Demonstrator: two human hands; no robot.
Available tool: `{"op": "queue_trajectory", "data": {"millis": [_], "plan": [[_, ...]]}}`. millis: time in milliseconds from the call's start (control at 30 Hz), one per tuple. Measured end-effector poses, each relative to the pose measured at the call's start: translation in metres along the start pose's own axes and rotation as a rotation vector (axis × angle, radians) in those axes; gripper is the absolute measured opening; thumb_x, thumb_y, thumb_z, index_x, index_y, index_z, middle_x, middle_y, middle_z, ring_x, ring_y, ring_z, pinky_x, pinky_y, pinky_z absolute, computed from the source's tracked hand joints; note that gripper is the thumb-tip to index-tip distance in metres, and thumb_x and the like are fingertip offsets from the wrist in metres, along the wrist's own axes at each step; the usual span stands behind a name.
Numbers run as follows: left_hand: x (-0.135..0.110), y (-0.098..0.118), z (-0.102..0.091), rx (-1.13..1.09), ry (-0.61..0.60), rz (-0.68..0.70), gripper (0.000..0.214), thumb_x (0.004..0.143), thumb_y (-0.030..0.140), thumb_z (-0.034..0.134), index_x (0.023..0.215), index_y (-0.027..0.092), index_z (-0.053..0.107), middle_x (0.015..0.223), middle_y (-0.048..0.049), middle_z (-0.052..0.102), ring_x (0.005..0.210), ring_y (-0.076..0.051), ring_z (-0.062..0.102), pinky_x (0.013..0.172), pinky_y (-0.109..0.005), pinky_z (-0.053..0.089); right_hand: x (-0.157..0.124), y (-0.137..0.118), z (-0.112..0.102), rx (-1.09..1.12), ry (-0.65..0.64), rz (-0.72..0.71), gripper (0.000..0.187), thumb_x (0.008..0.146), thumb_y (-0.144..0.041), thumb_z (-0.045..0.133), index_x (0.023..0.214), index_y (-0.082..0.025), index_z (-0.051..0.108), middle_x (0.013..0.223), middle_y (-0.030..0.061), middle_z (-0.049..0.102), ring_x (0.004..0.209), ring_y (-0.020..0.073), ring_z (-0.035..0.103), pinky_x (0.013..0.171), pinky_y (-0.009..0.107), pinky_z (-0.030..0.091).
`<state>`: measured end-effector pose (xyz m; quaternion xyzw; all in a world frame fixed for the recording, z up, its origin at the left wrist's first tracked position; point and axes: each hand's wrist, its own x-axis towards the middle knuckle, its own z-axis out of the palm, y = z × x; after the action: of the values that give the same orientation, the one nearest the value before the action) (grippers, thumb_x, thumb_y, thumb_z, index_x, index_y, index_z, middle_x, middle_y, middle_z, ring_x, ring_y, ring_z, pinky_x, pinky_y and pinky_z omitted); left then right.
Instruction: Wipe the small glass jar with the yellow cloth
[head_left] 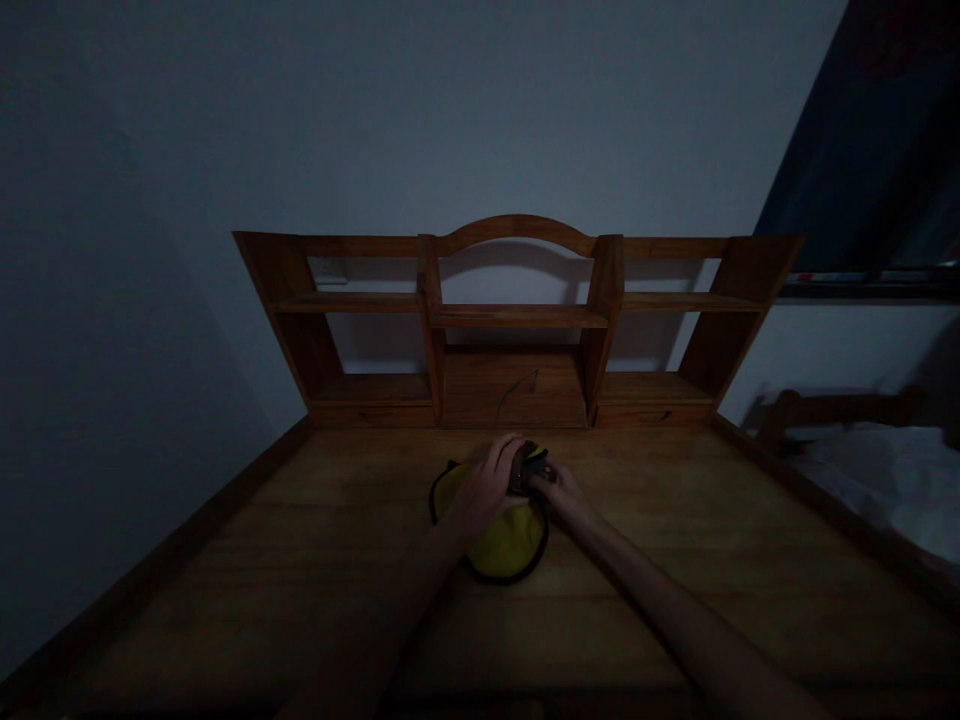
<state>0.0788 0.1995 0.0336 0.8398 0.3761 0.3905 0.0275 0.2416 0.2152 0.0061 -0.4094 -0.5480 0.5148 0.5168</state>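
"Along the far side, what is listed?"

"One pale wall (525, 120), dimly lit. One wooden desk (315, 560), before it. One wooden shelf unit (517, 317), at the desk's far edge, arched at centre."

"Next size down?"

"One yellow item (502, 548), rounded, black-edged, lying on the desk near the middle, in front of the shelf unit (cloth, probably; the light is poor)."

"Hands?"

"Two. Left hand (491, 482): curved over a dark object (519, 478), fingers closed about it, at the yellow item's far part. Right hand (559, 492): narrow, fingers bent in at the same object's right side; whether they pinch it, cannot tell."

"Smallest entry?"

"That dark object, between the hands. Kind: too dim to make out."

"Condition of the work?"

"Under way, by my judgement. Done: yellow item laid on the desk, dark object within the left hand's hold. Outstanding: both hands are engaged and nothing is set aside as finished; how much remains, this view does not settle."
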Motion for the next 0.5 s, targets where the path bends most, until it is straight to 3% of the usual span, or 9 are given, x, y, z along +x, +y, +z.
{"op": "queue_trajectory", "data": {"millis": [133,500], "plan": [[0.001,0.002,0.000,-0.047,-0.022,-0.001,0.088,0.068,0.023,0.076,0.139,0.025,0.025,0.140,-0.0105,0.037,0.131,-0.027,0.041,0.106,-0.045,0.042,0.002,0.005,-0.003,-0.084,-0.029,0.005,0.021,0.068,-0.029,0.062,0.082,-0.015,0.066,0.077,0.0024,0.068,0.075,0.0215,0.062,0.068,0.029,0.047],[-0.002,0.002,-0.001,-0.115,-0.132,0.012,0.094,0.067,0.013,0.073,0.143,0.027,0.019,0.144,-0.0092,0.034,0.133,-0.027,0.038,0.109,-0.046,0.039,-0.006,-0.006,-0.010,-0.555,0.112,-0.234,0.022,0.082,-0.036,0.057,0.083,-0.017,0.068,0.073,0.0065,0.069,0.066,0.0234,0.062,0.060,0.029,0.041]]}}
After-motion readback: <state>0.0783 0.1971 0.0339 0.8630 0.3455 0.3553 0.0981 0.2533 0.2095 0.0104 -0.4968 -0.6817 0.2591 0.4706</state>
